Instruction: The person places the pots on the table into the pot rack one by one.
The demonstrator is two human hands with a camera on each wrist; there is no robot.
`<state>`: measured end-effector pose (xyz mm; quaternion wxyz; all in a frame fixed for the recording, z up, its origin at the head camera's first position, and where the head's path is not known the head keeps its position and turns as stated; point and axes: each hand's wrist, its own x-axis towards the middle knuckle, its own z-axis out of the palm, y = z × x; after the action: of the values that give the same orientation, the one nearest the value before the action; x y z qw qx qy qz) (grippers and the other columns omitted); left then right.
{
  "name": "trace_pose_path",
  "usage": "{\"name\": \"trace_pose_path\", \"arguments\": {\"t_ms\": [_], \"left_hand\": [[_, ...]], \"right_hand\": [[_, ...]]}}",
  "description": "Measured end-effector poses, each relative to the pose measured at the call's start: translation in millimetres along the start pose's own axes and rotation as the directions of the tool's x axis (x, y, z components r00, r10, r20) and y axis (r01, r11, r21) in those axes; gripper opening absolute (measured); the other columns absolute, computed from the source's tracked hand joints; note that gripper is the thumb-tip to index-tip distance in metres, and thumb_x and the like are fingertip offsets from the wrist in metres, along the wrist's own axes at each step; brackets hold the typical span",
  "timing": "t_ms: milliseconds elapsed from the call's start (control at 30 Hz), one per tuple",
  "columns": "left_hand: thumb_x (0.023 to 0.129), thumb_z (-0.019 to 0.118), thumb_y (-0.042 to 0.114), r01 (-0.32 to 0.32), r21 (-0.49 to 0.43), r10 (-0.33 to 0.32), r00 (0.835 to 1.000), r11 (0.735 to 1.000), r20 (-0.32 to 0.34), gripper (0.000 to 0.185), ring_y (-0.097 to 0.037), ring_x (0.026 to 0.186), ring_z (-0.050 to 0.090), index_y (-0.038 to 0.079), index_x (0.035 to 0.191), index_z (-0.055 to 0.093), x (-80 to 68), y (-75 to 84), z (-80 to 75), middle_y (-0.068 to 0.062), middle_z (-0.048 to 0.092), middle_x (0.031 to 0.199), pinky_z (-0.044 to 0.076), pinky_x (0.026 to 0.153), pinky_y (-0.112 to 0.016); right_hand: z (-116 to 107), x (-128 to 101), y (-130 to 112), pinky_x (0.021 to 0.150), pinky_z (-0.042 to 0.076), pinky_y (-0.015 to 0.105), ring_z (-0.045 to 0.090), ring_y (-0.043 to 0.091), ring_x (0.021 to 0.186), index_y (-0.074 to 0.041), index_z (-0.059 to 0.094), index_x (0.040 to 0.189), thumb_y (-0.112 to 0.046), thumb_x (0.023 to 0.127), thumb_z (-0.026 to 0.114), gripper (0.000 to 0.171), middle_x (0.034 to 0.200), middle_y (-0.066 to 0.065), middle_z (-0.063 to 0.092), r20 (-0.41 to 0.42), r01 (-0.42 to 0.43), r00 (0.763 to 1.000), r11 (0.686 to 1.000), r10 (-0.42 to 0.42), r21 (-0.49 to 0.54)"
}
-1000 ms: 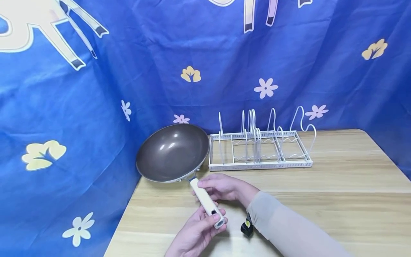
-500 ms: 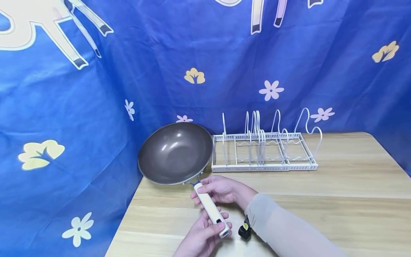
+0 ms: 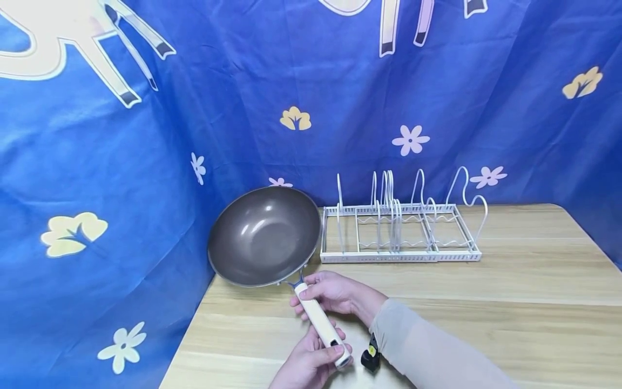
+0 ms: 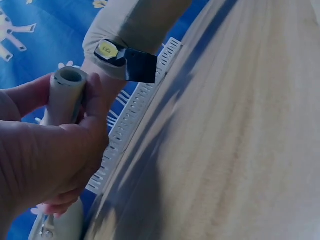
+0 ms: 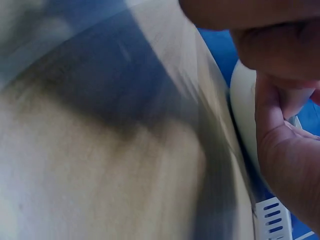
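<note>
A wok (image 3: 264, 237) with a dark inside and pale outside stands tilted at the table's left, its bowl facing up and toward me. Its cream handle (image 3: 318, 319) slants down toward me. My left hand (image 3: 308, 359) grips the handle's end, thumb on top near the hanging hole. In the left wrist view the handle's hollow end (image 4: 70, 77) shows between thumb and fingers. My right hand (image 3: 335, 294) holds the handle just below the metal neck, thumb on top and fingers underneath. In the right wrist view, the wok's pale outer side (image 5: 245, 110) shows behind the fingers.
Right of the wok, a white wire rack (image 3: 400, 256) with upright dividers stands along the table's back; the wok's rim is close to its left end. A blue patterned curtain (image 3: 335, 124) hangs behind and left. A black wrist camera (image 3: 371, 356) hangs under the right sleeve.
The handle and both hands have come slightly right and toward me, with the wok's near rim a bit lower. The whole view has also shifted a little. Both hands keep their hold.
</note>
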<state>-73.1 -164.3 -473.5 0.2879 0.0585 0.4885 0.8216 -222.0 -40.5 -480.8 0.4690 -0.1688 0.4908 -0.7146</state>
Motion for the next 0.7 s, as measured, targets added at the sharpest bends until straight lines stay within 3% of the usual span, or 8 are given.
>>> {"name": "trace_pose_path", "arguments": {"t_ms": [333, 500, 700], "left_hand": [[0.103, 0.063, 0.001, -0.051, 0.070, 0.050, 0.999, 0.996, 0.020, 0.036, -0.005, 0.109, 0.072, 0.011, 0.131, 0.042, -8.3, -4.8, 10.9, 0.009, 0.062, 0.120, 0.061, 0.102, -0.025], [0.101, 0.066, 0.000, -0.119, 0.139, 0.113, 0.992, 0.983, 0.052, 0.037, -0.004, 0.105, 0.074, 0.002, 0.130, 0.045, -11.1, -3.0, 16.4, 0.007, 0.069, 0.116, 0.064, 0.097, -0.025], [0.098, 0.067, -0.001, -0.213, 0.180, 0.196, 0.975, 0.960, 0.108, 0.048, -0.004, 0.108, 0.075, 0.001, 0.134, 0.034, -14.4, 1.3, 24.9, 0.008, 0.067, 0.123, 0.063, 0.092, -0.020]], "right_hand": [[9.4, -15.1, -10.4, 0.086, 0.069, 0.034, 0.077, 0.015, 0.092, -0.002, 0.062, 0.124, -0.001, 0.103, 0.061, 0.021, 0.104, 0.003, 0.079, 0.059, 0.039, 0.998, 0.997, -0.035, -0.063], [16.6, -27.6, -20.1, 0.084, 0.069, 0.035, 0.078, 0.016, 0.093, -0.001, 0.060, 0.128, 0.002, 0.103, 0.061, 0.025, 0.106, 0.005, 0.081, 0.068, 0.095, 0.993, 0.994, -0.092, -0.049], [24.9, -40.5, -29.9, 0.084, 0.069, 0.034, 0.079, 0.015, 0.092, 0.001, 0.052, 0.143, 0.001, 0.103, 0.060, 0.041, 0.107, 0.005, 0.081, 0.096, 0.138, 0.986, 0.990, -0.135, -0.027]]}}
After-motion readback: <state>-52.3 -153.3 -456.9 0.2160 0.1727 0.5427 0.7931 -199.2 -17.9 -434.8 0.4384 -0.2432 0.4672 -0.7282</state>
